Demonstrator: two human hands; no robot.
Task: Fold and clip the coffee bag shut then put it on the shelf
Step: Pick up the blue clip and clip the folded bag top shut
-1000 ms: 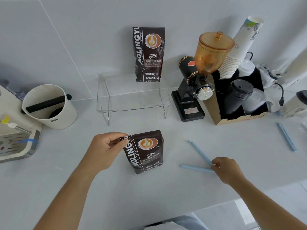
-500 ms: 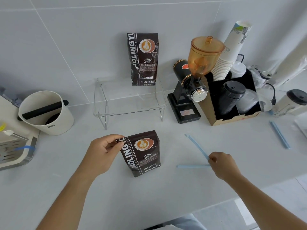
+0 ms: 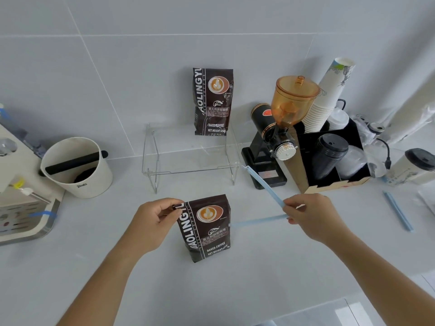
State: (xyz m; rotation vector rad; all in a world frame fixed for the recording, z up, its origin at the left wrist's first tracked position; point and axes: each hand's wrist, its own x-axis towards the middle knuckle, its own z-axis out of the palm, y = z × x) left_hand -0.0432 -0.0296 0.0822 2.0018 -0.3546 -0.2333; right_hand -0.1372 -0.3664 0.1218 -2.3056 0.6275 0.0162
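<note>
A dark brown coffee bag (image 3: 207, 231) stands upright on the white counter, its top folded down. My left hand (image 3: 156, 222) pinches the folded top at the bag's upper left corner. My right hand (image 3: 310, 215) holds a light blue sealing clip (image 3: 263, 184) at its hinge, lifted off the counter; its two arms are spread in a V, one pointing toward the bag, one up toward the grinder. A clear acrylic shelf (image 3: 188, 170) stands behind the bag against the wall, and a second identical coffee bag (image 3: 213, 102) stands on it.
A white knock box (image 3: 77, 168) sits at the left beside a machine's drip tray (image 3: 23, 217). Right of the shelf are a black grinder with an amber hopper (image 3: 282, 128), a cardboard box of cups and lids (image 3: 334, 156), a lidded cup (image 3: 414, 165) and another blue clip (image 3: 397, 210).
My right hand has picked the blue clip up off the counter and raised it toward the bag. My left hand keeps its hold on the bag's folded top.
</note>
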